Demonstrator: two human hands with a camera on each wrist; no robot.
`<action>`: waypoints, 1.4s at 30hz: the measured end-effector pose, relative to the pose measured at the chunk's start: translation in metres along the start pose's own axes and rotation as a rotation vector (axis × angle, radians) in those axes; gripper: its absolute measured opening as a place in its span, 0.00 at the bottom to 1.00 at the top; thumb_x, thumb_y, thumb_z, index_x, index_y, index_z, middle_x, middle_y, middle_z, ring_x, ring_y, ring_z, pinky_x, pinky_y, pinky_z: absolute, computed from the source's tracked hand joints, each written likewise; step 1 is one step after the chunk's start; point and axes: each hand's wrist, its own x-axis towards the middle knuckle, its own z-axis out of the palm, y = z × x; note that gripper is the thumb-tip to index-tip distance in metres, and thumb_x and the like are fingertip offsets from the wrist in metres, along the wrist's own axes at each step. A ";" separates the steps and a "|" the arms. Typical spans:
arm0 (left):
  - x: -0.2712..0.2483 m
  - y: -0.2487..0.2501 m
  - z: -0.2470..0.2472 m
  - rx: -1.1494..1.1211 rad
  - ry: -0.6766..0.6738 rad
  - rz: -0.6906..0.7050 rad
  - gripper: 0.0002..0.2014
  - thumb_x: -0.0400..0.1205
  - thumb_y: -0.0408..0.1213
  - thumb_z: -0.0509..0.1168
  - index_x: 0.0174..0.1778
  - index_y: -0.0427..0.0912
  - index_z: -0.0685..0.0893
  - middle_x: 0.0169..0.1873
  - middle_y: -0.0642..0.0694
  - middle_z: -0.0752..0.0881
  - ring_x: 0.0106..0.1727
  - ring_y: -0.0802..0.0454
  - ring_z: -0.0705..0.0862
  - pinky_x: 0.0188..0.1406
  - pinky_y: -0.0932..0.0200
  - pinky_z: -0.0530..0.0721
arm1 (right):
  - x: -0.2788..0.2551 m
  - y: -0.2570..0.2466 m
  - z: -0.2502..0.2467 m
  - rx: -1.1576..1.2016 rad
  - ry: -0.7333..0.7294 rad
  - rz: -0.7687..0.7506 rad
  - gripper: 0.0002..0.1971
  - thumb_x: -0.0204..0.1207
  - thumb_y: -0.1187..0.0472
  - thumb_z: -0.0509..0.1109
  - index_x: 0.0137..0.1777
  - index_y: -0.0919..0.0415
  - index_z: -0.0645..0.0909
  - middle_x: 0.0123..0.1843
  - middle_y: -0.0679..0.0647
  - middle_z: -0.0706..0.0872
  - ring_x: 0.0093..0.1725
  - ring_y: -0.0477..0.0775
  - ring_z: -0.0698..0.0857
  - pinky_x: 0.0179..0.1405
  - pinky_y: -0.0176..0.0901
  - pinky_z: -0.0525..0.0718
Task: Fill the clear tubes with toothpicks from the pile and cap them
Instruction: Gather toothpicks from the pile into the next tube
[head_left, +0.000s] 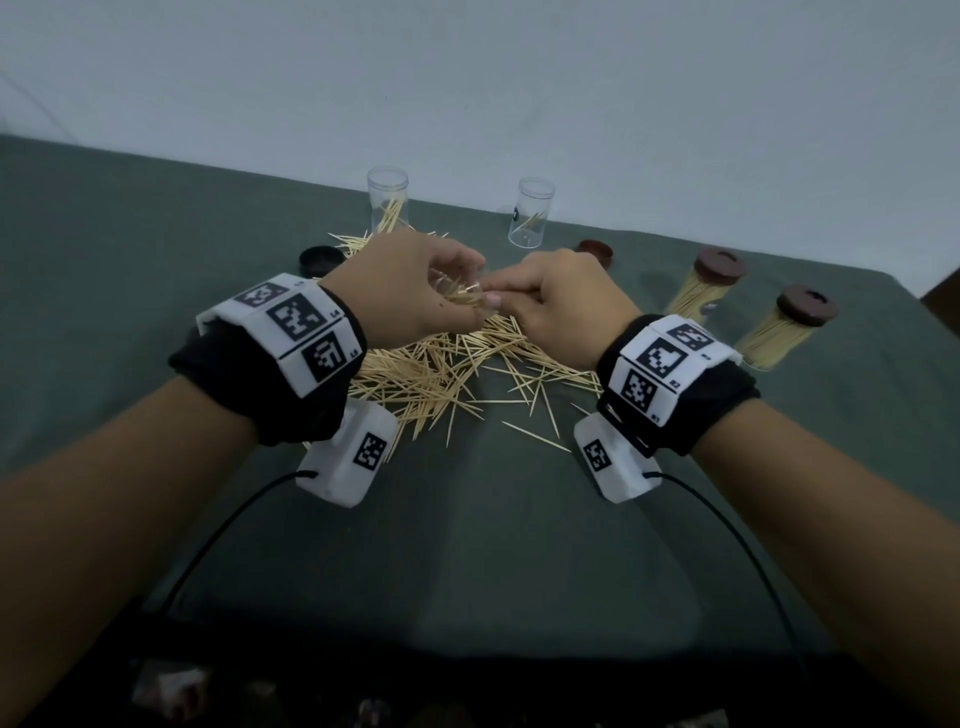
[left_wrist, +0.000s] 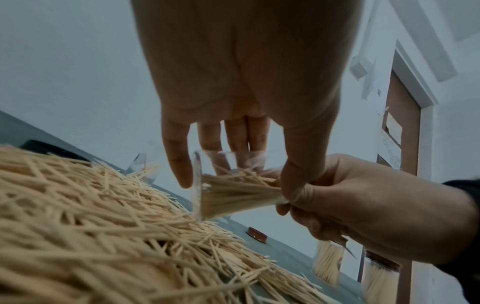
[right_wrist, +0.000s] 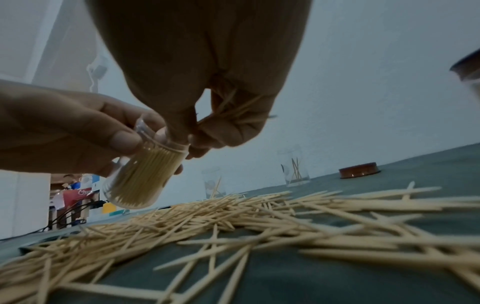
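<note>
My left hand (head_left: 410, 291) holds one clear tube (left_wrist: 233, 189) tilted on its side, mouth toward my right hand (head_left: 566, 306); the thumb and fingers of this grip are wrapped round the tube wall. The tube is packed nearly full with toothpicks lying lengthwise. My right hand pinches a small bundle of toothpicks (right_wrist: 233, 109) between thumb and curled fingers, with the fingertips at the tube mouth. Both hands are raised above the loose pile of toothpicks (head_left: 441, 364), which spreads over the green tabletop (head_left: 156, 260) directly beneath them.

Tube count: five in total.
- One held in my left grip, uncapped.
- Two standing upright and uncapped at the far side of the tabletop: the left open tube (head_left: 387, 205) just behind the pile with several toothpicks inside, and the right open tube (head_left: 531, 218) apart from it with only a few toothpicks inside.
- Two standing to my right, full of toothpicks and capped brown: the nearer capped tube (head_left: 784, 332) and the farther capped tube (head_left: 706, 286), side by side and apart from the pile.

Loose cap count: two.
- One black cap (head_left: 319, 260) lies flat on the tabletop at the far left edge of the pile.
- One brown cap (head_left: 595, 252) lies flat between the right open tube and the farther capped tube.

Each wrist carries one black band with white marker blocks and one cabled camera housing
</note>
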 end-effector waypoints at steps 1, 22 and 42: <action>0.000 -0.001 0.000 0.009 0.012 -0.008 0.27 0.73 0.52 0.75 0.68 0.49 0.83 0.54 0.56 0.87 0.55 0.59 0.85 0.47 0.76 0.73 | 0.000 -0.002 -0.001 -0.042 -0.033 -0.013 0.13 0.82 0.59 0.67 0.62 0.48 0.87 0.43 0.51 0.87 0.41 0.48 0.82 0.42 0.34 0.75; -0.001 -0.001 -0.004 -0.055 0.004 -0.013 0.24 0.74 0.50 0.76 0.65 0.51 0.84 0.50 0.59 0.88 0.52 0.62 0.86 0.48 0.74 0.80 | 0.005 -0.005 0.001 0.038 0.210 -0.068 0.08 0.73 0.61 0.77 0.52 0.54 0.91 0.45 0.46 0.90 0.41 0.37 0.82 0.43 0.18 0.72; 0.000 -0.002 -0.001 -0.106 -0.034 -0.023 0.26 0.73 0.55 0.75 0.65 0.50 0.84 0.50 0.56 0.88 0.51 0.59 0.87 0.55 0.61 0.85 | 0.004 -0.006 0.002 0.018 0.081 -0.066 0.08 0.79 0.61 0.72 0.54 0.55 0.90 0.49 0.47 0.83 0.46 0.42 0.80 0.46 0.26 0.73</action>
